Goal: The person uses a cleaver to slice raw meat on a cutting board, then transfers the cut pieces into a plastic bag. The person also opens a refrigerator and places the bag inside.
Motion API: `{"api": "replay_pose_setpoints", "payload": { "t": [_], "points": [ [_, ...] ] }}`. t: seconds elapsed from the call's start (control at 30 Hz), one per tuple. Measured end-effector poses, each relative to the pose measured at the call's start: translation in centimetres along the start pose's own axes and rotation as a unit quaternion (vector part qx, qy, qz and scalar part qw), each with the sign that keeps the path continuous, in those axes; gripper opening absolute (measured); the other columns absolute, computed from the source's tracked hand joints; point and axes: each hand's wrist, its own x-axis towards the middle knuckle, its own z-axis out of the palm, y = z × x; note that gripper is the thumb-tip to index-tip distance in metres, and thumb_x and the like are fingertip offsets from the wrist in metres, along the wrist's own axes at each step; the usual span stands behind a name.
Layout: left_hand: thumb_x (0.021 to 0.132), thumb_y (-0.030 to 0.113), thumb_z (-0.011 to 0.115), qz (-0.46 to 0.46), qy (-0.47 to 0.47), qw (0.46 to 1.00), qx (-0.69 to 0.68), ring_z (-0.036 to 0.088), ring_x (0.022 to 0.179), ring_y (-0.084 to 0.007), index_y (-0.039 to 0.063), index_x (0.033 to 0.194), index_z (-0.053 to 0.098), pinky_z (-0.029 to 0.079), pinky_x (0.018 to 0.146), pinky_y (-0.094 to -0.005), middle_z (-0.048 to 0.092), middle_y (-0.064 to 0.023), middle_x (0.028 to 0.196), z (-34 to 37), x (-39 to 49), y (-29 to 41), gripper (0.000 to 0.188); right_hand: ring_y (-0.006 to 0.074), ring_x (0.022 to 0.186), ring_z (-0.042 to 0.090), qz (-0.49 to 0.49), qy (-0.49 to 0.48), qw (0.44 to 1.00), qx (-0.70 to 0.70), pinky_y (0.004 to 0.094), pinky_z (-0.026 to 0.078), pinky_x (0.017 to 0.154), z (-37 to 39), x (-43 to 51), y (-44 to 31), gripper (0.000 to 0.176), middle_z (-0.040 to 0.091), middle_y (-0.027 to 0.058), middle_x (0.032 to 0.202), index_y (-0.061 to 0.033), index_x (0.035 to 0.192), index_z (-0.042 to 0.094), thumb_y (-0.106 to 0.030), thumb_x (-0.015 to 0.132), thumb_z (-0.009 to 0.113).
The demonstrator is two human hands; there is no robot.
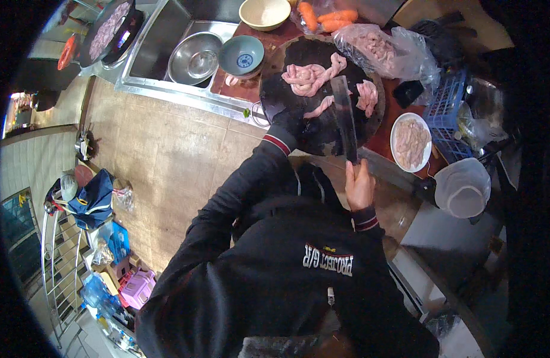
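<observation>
My right hand (359,185) is closed on the handle of a cleaver (345,117), whose blade lies across a round dark chopping board (297,54). My left hand (290,123), in a dark glove or deep shadow, is at the board's near left edge; its fingers cannot be made out. Beside the blade's left face is a strip of raw pink meat or offal (320,107). Farther up lies a coiled pile of the same (305,79), and a smaller piece (367,97) sits right of the blade. A white oval plate (393,138) of pale raw strips stands right of the board.
Left of the board stand a blue-green bowl (241,55), a cream bowl (265,14) and a steel basin (195,58) by the sink. Carrots (337,20) and a plastic bag of raw meat (375,47) lie behind. A blue basket (446,114) and white container (463,187) are at right.
</observation>
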Motion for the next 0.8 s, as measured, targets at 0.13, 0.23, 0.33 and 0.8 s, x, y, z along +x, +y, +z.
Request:
{"api": "replay_pose_setpoints", "payload": {
  "t": [0.13,0.23,0.33,0.8],
  "points": [
    [0.072,0.017,0.060,0.017,-0.134,0.988,0.069,0.059,0.075,-0.0332,0.003,0.093,0.058,0.047,0.066,-0.0379,0.061,-0.0171,0.080,0.1,1.1,0.9,0.025,0.0469,0.075,0.054,0.031,-0.037,0.999,-0.004,0.0506,0.042,0.059,2.1,0.6,0.7,0.031,0.058,0.0279,0.079,-0.0018,0.098,0.048,-0.030,0.086,0.051],
    [0.073,0.017,0.058,0.050,-0.121,0.989,0.075,0.060,0.076,-0.0327,0.005,0.094,0.058,0.048,0.066,-0.0375,0.062,-0.0165,0.082,0.2,0.8,1.2,0.025,0.0440,0.078,0.055,0.028,-0.043,0.997,-0.051,0.0492,0.043,0.064,2.8,1.6,2.9,0.034,0.058,0.0274,0.079,0.0009,0.094,0.053,-0.032,0.087,0.051],
    [0.073,0.016,0.057,-0.024,-0.139,0.989,-0.038,0.060,0.077,-0.0329,0.008,0.096,0.059,0.048,0.067,-0.0381,0.063,-0.0151,0.085,-0.5,-0.6,0.7,0.024,0.0353,0.058,0.057,0.056,-0.011,0.998,0.026,0.0441,0.043,0.053,2.7,2.6,5.8,0.036,0.055,0.0197,0.063,0.0012,0.087,0.053,-0.034,0.087,0.051],
    [0.083,0.017,0.052,-0.011,-0.022,0.994,-0.107,0.059,0.074,-0.0290,0.008,0.095,0.058,0.047,0.065,-0.0363,0.061,-0.0148,0.083,0.2,3.6,4.2,0.017,0.0458,0.080,0.055,0.070,0.016,0.997,-0.011,0.0469,0.043,0.068,-1.6,3.9,5.3,0.048,0.056,0.0320,0.086,0.0070,0.103,0.051,-0.038,0.087,0.048]
  ]
}}
